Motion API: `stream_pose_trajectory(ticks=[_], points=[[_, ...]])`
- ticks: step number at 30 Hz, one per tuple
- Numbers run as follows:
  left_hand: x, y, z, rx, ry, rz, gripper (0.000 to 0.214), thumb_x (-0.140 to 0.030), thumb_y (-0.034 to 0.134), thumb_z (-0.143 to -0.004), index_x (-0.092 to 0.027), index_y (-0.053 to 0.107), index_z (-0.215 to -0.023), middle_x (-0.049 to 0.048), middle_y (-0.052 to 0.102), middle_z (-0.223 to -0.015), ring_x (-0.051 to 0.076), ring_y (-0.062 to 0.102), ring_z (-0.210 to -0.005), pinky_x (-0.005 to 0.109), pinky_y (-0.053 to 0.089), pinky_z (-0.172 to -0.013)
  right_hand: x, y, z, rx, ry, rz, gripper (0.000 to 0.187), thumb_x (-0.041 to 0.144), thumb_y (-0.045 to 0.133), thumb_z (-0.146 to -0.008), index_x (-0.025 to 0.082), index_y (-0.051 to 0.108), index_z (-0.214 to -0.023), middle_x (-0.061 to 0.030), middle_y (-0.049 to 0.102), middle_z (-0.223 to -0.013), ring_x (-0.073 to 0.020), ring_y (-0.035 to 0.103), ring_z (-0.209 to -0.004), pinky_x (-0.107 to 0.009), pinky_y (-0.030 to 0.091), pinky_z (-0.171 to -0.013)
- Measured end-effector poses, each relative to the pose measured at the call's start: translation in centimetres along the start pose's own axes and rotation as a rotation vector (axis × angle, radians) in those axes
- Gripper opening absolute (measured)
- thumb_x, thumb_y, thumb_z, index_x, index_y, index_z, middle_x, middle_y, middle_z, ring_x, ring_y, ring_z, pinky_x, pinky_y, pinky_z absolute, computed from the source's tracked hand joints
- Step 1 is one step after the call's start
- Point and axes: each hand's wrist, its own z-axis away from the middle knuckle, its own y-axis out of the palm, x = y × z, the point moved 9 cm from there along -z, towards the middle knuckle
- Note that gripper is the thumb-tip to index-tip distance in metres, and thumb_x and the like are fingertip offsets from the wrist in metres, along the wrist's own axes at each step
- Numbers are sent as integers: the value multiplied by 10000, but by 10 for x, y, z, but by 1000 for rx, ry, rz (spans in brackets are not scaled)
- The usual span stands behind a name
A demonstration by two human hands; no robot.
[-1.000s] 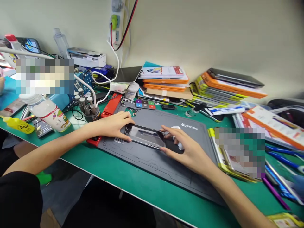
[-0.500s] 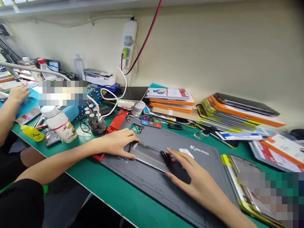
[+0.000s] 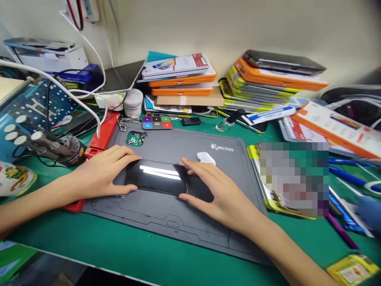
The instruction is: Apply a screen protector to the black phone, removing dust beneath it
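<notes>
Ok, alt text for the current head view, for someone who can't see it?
A person's left hand and right hand hold a dark glossy phone by opposite ends on a gray mat. The green bench around is cluttered, with boxes stacked behind.

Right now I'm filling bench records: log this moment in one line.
left hand: at left end of black panel; right hand: at its right end; black panel: glossy, bright reflections; grey mat: beneath

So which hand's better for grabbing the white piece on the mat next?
Right hand, likely: it and the left hand both hold the phone, but the white piece is beside the right.
</notes>
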Motion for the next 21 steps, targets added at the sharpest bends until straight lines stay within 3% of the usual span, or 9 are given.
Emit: stream_pose_trajectory(ticks=[7,21], points=[[6,4,2,16,-22,-16,655,-565,655,-973,-242,500,-1521,138,593,-1415,314,620,-1241,466,550,-1053,2,-3,3,-4,-29,10,789,400,657,-1011,277,258,-1680,-127,667,-1434,-275,674,-1214,-474,575,-1041],[3,0,-2,2,1,-71,668,-555,629,-997,-283,456,-1582,122,622,-1371,305,659,-1147,454,572,-1001,4,-7,6,-1,-55,68,724,340,677,-1013,102,357,-1617,-149,652,-1472,-267,638,-1265,-429,512,-1074]])
